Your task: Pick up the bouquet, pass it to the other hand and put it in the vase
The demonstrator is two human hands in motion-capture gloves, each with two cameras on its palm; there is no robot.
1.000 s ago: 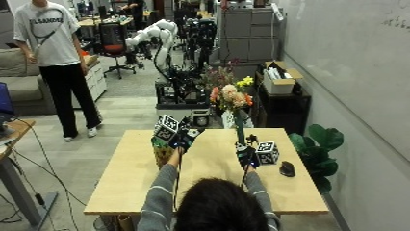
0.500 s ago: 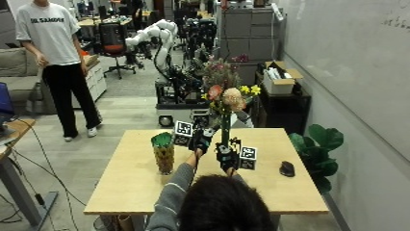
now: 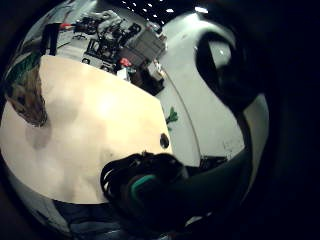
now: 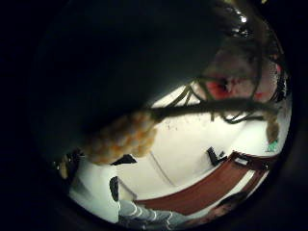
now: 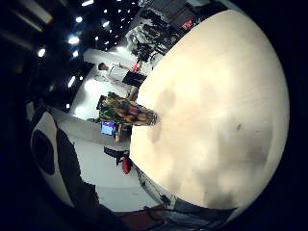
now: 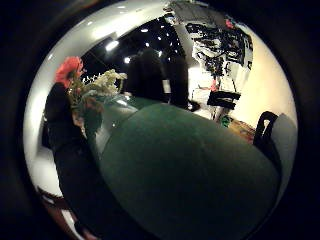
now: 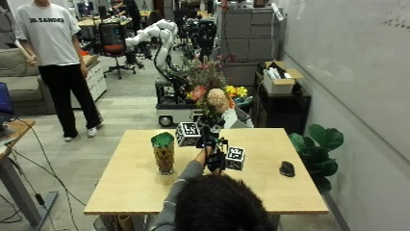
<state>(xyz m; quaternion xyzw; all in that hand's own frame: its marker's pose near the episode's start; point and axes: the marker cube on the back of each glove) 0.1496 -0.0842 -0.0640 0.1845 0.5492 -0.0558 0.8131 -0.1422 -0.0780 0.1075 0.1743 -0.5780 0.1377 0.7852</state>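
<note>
The bouquet, pink, peach and yellow blooms on dark green wrapped stems, stands upright above the middle of the wooden table. Both hands are stacked on its stems. My left hand grips higher up, just under the blooms. My right hand grips the lower stem. In the right thumb side palm view the green wrap fills the picture below the blooms. A yellowish bloom sits close to the left palm. The green patterned vase stands upright on the table to the left of the hands, and also shows as the vase and the vase.
A black computer mouse lies on the table's right side. A potted plant stands off the right edge. Behind the far edge are a cart with more flowers and a dark cabinet.
My left hand has left the vase's side and come onto the bouquet's stems above the right hand. The right hand has carried the bouquet left, toward the table's middle.
</note>
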